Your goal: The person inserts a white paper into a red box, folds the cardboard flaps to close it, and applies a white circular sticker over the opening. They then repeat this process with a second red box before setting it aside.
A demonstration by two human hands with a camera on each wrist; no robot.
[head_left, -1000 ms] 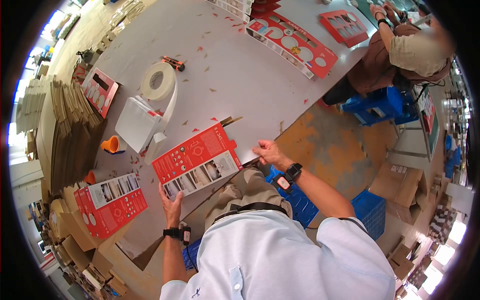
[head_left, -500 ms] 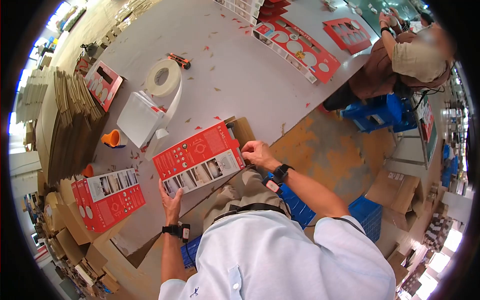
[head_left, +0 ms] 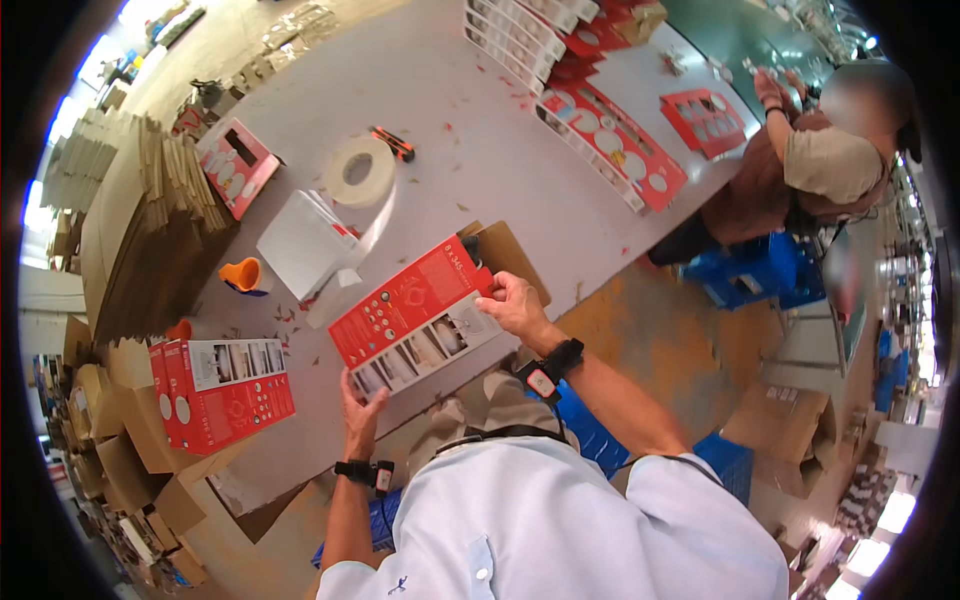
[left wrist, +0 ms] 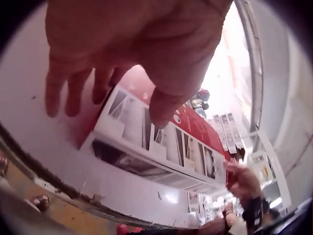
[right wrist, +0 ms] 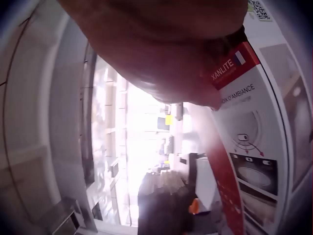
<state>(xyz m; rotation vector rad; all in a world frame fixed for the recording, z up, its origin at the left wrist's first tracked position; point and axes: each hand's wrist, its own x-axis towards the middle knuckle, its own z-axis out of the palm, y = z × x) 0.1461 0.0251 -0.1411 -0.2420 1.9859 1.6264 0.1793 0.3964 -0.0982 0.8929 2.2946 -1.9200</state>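
Note:
A red and white printed box (head_left: 415, 305) lies on the table, its photo strip towards the person. At its left end the left hand (head_left: 362, 412) grips the corner; in the left wrist view the thumb of this hand (left wrist: 132, 44) lies on the photo face and the fingers hang past the end. The right hand (head_left: 518, 308) pinches the edge at the box's right end. Brown cardboard (head_left: 512, 262) stands out behind that end, with something dark beside it. In the right wrist view, fingertips of the right hand (right wrist: 171, 54) touch the printed panel (right wrist: 244, 117).
A tape roll (head_left: 360, 172), an orange cutter (head_left: 392, 143) and white sheets (head_left: 305, 243) lie beyond the box. Red boxes (head_left: 225, 385) stand at the left, by stacked cardboard (head_left: 165, 240). More red packaging (head_left: 615, 140) lies at the far right, near another person (head_left: 830, 160).
My right hand has moved in from beside the box to its right end and taken hold of the edge. More brown cardboard shows there. The head view has shifted slightly.

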